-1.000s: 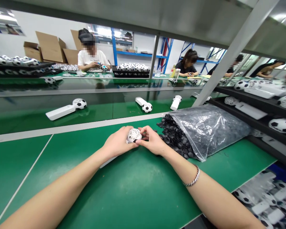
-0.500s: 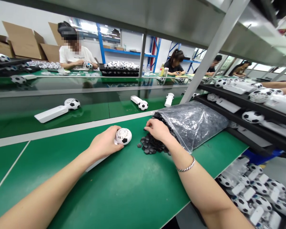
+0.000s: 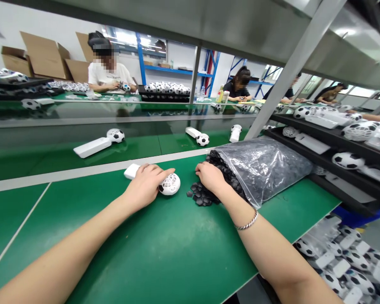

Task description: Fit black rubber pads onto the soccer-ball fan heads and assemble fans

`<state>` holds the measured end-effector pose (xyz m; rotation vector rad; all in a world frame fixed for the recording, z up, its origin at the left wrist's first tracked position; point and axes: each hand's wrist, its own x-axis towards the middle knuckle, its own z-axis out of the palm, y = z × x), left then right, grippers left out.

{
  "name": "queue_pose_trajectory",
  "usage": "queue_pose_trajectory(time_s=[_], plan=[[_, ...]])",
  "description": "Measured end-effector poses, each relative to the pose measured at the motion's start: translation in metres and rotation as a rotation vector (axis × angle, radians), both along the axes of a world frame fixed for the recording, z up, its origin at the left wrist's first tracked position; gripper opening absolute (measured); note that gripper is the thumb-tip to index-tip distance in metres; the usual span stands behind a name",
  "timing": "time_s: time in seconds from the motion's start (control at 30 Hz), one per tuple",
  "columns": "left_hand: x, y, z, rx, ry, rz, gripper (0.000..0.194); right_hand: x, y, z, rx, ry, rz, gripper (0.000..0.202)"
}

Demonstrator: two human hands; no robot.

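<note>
My left hand [image 3: 147,184] is closed around a white handheld fan [image 3: 170,184] with a football-patterned round head. The fan's head, with an openwork grille and black patches, faces right; its handle sticks out beyond my knuckles to the left. My right hand [image 3: 211,177] rests with curled fingers at a heap of small black pentagonal pieces [image 3: 203,198]. What its fingertips pinch, if anything, is hidden. The pieces spill from the mouth of a clear plastic bag [image 3: 266,164], which lies on the green bench [image 3: 164,249].
Several similar fans, one nearest at the left [image 3: 96,145], lie on the green conveyor [image 3: 139,147] behind the bench. Stacked black trays [image 3: 319,147] of fans stand at right, beside a slanted metal post [image 3: 291,71]. More fans [image 3: 351,257] fill a container below. Co-workers sit opposite.
My left hand has turned the fan, so its handle now points to the upper left instead of lower left. My right hand stays at the black pieces. The view has shifted slightly.
</note>
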<state>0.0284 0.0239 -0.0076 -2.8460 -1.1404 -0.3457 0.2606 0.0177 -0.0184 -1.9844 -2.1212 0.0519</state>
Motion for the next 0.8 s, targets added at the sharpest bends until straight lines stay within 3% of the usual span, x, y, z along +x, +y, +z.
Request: queue_pose_trajectory(time_s=[0.1, 0.27, 0.37, 0.47, 0.53, 0.7, 0.8], plan=[[0.001, -0.002, 0.0, 0.027, 0.004, 0.012, 0.066, 0.002, 0.0, -0.001, 0.029, 0.031, -0.007, 0.024], [0.0, -0.005, 0.001, -0.139, -0.081, 0.038, 0.07, -0.002, -0.003, 0.005, 0.088, 0.16, 0.137, 0.024], [-0.001, -0.005, 0.001, -0.185, -0.109, 0.036, 0.071, -0.011, -0.009, 0.011, 0.119, 0.433, 0.293, 0.015], [0.0, -0.004, 0.001, -0.208, -0.136, 0.025, 0.068, -0.018, -0.016, 0.016, 0.128, 0.661, 0.359, 0.008], [0.001, -0.004, 0.001, -0.224, -0.152, 0.032, 0.071, -0.023, -0.021, 0.02, 0.096, 0.719, 0.378, 0.007], [0.005, -0.006, 0.002, -0.229, -0.199, 0.067, 0.08, -0.035, -0.032, 0.022, -0.162, 0.865, 0.474, 0.008], [0.005, -0.006, 0.002, -0.215, -0.217, 0.064, 0.077, -0.042, -0.034, 0.017, -0.107, 0.787, 0.478, 0.004]])
